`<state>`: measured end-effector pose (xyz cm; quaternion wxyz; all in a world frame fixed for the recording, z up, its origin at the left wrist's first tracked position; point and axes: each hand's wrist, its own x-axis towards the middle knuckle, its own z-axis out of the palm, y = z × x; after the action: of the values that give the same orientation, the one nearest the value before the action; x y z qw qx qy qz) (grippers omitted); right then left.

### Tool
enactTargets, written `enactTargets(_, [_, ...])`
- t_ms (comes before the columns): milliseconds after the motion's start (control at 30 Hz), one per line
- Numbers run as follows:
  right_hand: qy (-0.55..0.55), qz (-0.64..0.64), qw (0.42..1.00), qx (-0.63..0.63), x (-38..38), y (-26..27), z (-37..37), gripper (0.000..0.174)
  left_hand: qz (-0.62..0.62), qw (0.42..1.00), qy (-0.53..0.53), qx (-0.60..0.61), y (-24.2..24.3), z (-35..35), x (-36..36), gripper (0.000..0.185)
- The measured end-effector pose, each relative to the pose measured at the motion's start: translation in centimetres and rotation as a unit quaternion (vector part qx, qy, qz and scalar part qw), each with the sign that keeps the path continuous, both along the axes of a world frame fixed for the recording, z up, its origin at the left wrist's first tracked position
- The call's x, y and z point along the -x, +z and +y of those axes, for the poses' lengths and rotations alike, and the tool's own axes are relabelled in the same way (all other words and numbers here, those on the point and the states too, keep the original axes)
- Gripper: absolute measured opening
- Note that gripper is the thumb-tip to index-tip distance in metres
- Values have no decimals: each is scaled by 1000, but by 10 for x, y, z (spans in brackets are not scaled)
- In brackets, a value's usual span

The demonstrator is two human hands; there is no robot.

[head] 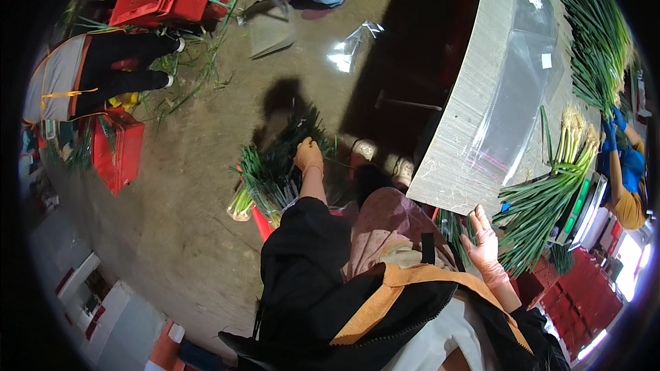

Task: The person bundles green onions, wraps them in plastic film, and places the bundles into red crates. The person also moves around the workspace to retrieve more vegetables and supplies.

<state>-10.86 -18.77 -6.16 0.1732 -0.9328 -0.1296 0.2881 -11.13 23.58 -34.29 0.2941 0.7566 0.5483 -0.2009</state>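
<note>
My left hand (pixel 309 156), in an orange glove, rests with curled fingers on green onion leaves (pixel 268 165) over a red crate (pixel 262 224) on the floor. Whether it grips any is hidden. Pale onion ends (pixel 240 205) jut from the crate's left side, and clear plastic shows among the leaves. By the near corner of the table (pixel 448 170), my right hand (pixel 483 242) is open, fingers spread, in a thin pale glove. Just right of it, a bunch of green onions (pixel 546 201) lies over a scale (pixel 575 211), leaves hanging toward me. Clear plastic bags (pixel 521 82) lie flat on the tabletop.
More green onions (pixel 593 36) are heaped along the table's far side, beside a co-worker's blue-gloved hands (pixel 609 131). Red crates (pixel 121 149) and another person (pixel 93 74) are at left. A dustpan (pixel 270 28) and a plastic bag (pixel 348 49) occupy the floor ahead.
</note>
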Motion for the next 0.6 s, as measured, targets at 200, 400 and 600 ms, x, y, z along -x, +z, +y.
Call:
enactTargets(200, [-46, 0, 999, -8, 5, 0, 4, 62, 45, 995, -71, -57, -2, -4, -11, 29])
enactTargets(400, [-57, -22, 998, -27, 9, -4, 5, 61, 43, 991, -94, -79, -8, 0, -13, 28])
enactTargets(600, [-74, -26, 997, -27, 11, -5, 7, 62, -33, 997, -48, -49, -27, 3, 0, 28])
